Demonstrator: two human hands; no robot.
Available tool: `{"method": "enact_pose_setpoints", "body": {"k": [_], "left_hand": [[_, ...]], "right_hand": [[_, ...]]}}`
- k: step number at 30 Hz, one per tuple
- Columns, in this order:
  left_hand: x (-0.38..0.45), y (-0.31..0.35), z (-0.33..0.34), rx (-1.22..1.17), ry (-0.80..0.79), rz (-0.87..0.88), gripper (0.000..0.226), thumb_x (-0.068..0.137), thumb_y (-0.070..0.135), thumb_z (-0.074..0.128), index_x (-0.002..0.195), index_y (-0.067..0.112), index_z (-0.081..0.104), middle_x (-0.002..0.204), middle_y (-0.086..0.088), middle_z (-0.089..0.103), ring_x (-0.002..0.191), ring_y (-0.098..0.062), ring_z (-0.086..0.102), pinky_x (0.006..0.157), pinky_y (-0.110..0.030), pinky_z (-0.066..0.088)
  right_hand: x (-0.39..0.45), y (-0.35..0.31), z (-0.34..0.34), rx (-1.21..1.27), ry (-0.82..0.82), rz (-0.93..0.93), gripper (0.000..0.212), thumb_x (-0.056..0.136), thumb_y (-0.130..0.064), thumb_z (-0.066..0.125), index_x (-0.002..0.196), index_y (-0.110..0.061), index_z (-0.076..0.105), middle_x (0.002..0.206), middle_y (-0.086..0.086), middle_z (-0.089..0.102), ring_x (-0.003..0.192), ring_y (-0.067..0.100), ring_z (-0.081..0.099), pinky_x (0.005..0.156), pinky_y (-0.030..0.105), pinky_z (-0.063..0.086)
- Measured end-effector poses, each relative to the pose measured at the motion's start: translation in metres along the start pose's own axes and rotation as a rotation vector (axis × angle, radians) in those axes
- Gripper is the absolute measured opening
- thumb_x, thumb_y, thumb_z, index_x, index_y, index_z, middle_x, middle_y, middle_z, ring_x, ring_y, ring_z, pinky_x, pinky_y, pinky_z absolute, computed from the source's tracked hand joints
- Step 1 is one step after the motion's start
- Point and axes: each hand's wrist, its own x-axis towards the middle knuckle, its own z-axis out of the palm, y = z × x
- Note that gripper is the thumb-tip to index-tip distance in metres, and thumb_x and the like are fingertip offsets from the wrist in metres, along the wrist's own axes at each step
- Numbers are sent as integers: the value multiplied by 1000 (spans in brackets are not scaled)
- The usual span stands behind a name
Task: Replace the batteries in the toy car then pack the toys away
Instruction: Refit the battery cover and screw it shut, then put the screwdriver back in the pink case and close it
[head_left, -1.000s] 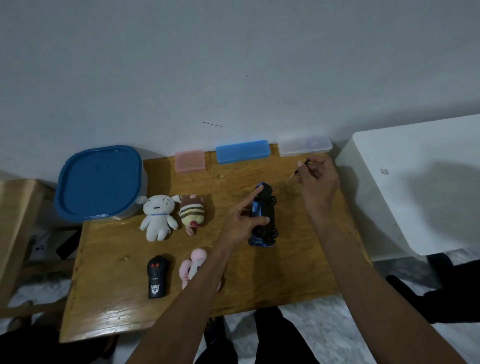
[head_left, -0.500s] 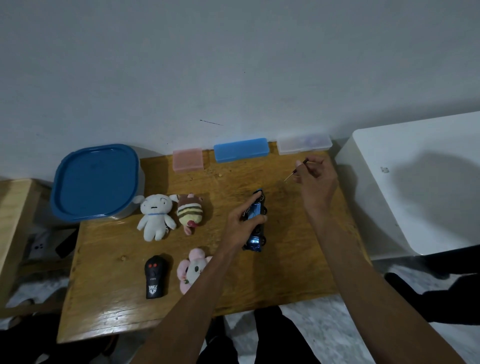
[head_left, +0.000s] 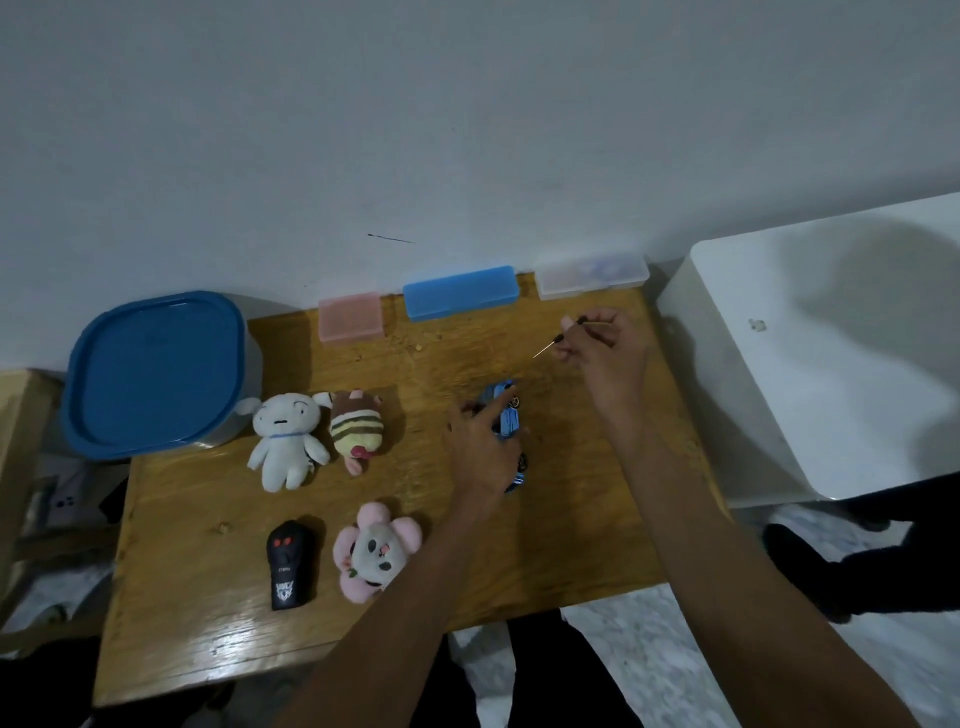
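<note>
A blue toy car (head_left: 508, 422) lies on the wooden table (head_left: 218, 623), right of centre, largely covered by my left hand (head_left: 480, 448), which grips it. My right hand (head_left: 605, 347) hovers behind the car and pinches a thin screwdriver (head_left: 555, 342), its metal tip pointing left and down. A black remote control (head_left: 286, 565) lies near the front left. Three plush toys rest on the table: a white one (head_left: 284, 441), a striped brown one (head_left: 357, 428) and a pink one (head_left: 375, 552).
A big container with a blue lid (head_left: 156, 371) stands at the table's back left corner. Along the wall sit a pink box (head_left: 350, 324), a blue box (head_left: 461, 292) and a clear box (head_left: 592, 274). A white cabinet (head_left: 821, 353) stands at the right.
My left hand has rolled the car from wheels-up onto its side and now covers more of it. My right hand has held the screwdriver almost still.
</note>
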Motion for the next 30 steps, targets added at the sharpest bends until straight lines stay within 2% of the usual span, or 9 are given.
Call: {"method": "enact_pose_setpoints", "body": {"k": [4,7,12,19,22,24,27,30], "left_hand": [[1,4,16,185,16,-22,60,89,36,75,143,48,51,152,-13,31,138,-37,31,113,-57,34],[3,11,27,360,5,-53,62,93,43,69,148,52,41,157,-15,23,139,-38,29,111,-54,36],[-4,12,40,510,-36,-20,80,90,52,69,155,53,22,162,-21,10,140,-40,24,108,-52,35],[-6,6,43,494,-8,-1,92,77,73,67,155,52,22,162,-20,10,138,-38,24,108,-50,30],[-7,5,36,398,-1,26,90,76,81,60,154,50,27,161,-21,12,141,-39,21,109,-53,29],[-5,3,21,317,54,59,87,79,84,52,155,45,32,160,-21,18,142,-37,20,110,-53,30],[13,-6,-18,208,207,91,70,88,69,58,149,37,46,157,-15,29,140,-35,28,109,-50,34],[47,-29,-68,58,409,100,53,91,53,63,139,31,58,147,-11,44,132,-31,41,106,-48,38]], "right_hand": [[6,4,-4,10,-44,35,17,91,-12,72,104,-10,61,99,17,69,77,26,73,72,35,63],[10,8,-5,9,-72,74,16,92,-14,71,106,-16,63,98,10,69,79,25,74,71,30,62],[17,17,-10,36,-114,122,16,93,-16,70,104,-5,67,93,15,73,82,27,73,77,36,62],[19,14,-6,36,-156,157,20,92,-16,71,101,1,65,93,21,70,75,23,70,66,31,60],[21,11,2,28,-212,190,12,91,-9,70,99,-1,64,89,17,69,77,23,69,67,32,60],[23,10,13,-56,-273,182,14,93,-9,68,106,-7,65,90,11,69,76,20,68,68,33,60],[25,11,39,-258,-370,119,21,98,-13,62,118,-22,65,94,2,68,79,15,64,72,32,59],[26,17,75,-430,-440,22,19,100,-17,60,116,-20,70,103,-2,69,92,15,64,81,32,56]]}}
